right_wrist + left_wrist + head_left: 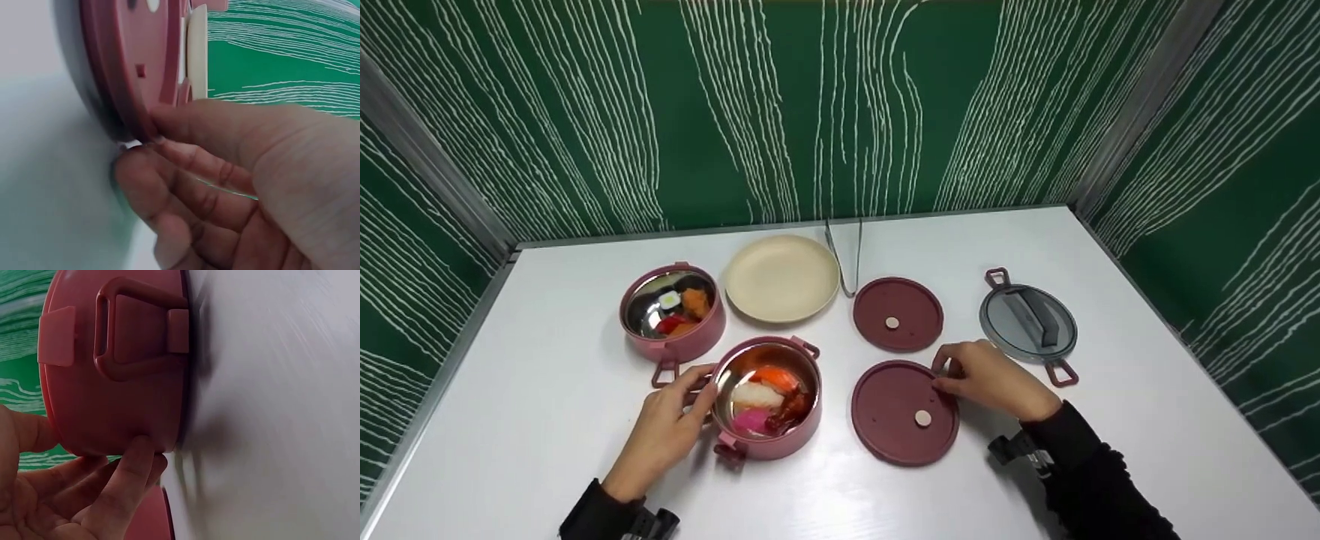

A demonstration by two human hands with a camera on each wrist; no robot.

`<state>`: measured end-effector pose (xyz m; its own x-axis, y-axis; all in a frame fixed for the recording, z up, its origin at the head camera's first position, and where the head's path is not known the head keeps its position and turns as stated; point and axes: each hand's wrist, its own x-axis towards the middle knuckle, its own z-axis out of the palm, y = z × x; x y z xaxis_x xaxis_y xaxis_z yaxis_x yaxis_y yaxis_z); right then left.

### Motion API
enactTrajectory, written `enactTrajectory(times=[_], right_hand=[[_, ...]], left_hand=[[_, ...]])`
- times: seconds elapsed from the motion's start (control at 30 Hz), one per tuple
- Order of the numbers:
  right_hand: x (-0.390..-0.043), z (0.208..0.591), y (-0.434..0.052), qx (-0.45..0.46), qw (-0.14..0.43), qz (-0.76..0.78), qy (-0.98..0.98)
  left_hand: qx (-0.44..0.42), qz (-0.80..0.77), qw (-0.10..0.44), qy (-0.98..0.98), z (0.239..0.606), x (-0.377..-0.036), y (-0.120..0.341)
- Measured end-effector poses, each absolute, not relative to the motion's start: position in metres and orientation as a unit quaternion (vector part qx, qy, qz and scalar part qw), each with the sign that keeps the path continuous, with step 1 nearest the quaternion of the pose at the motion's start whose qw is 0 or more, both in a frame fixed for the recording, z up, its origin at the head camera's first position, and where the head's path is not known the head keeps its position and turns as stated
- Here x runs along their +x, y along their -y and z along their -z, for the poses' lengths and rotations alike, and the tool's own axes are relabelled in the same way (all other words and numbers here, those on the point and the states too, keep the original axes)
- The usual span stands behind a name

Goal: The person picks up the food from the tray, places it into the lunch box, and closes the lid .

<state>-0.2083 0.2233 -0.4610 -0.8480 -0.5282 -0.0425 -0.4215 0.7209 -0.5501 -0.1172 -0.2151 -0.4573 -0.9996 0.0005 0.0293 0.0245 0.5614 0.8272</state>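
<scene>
A pink pot (784, 448) with a shiny inside stands upright on the table, holding toy-like food pieces in orange, white, pink and brown. My left hand (664, 427) holds its left side. In the left wrist view, the thumb meets the rim and the fingers lie against the outer wall, beside a folded loop handle (143, 368). A large dark red lid (889, 420) lies to the right of this pot. My right hand (997, 379) pinches the lid's right edge; the right wrist view has the thumb on top and fingertips at the edge below.
Behind the left hand stands another pink pot (690, 346) with food pieces inside. A cream plate (782, 277) and a bent metal wire piece (848, 291) lie at the back. Further right are a smaller dark red lid (896, 300) and a grey transparent lid (1009, 330) with pink loops.
</scene>
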Motion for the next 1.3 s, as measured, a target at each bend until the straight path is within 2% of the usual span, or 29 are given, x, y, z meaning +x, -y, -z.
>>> enactTrajectory(times=[0.33, 0.67, 1.0, 1.3], right_hand=[[-0.216, 0.471, -0.220, -0.255, 0.073, 0.316, -0.911], [-0.217, 0.452, -0.228, -0.246, 0.067, 0.342, -0.904], [-0.208, 0.421, -0.242, -0.219, 0.009, 0.356, -0.909], [-0.195, 0.402, -0.234, -0.213, -0.058, 0.378, -0.899]], left_hand=[[-0.013, 0.458, 0.027, 0.888, 0.456, -0.117, 0.217], [-0.025, 0.457, 0.026, 0.889, 0.456, -0.124, 0.213], [-0.071, 0.460, 0.009, 0.885, 0.454, -0.138, 0.208], [-0.128, 0.446, 0.006, 0.886, 0.451, -0.149, 0.190]])
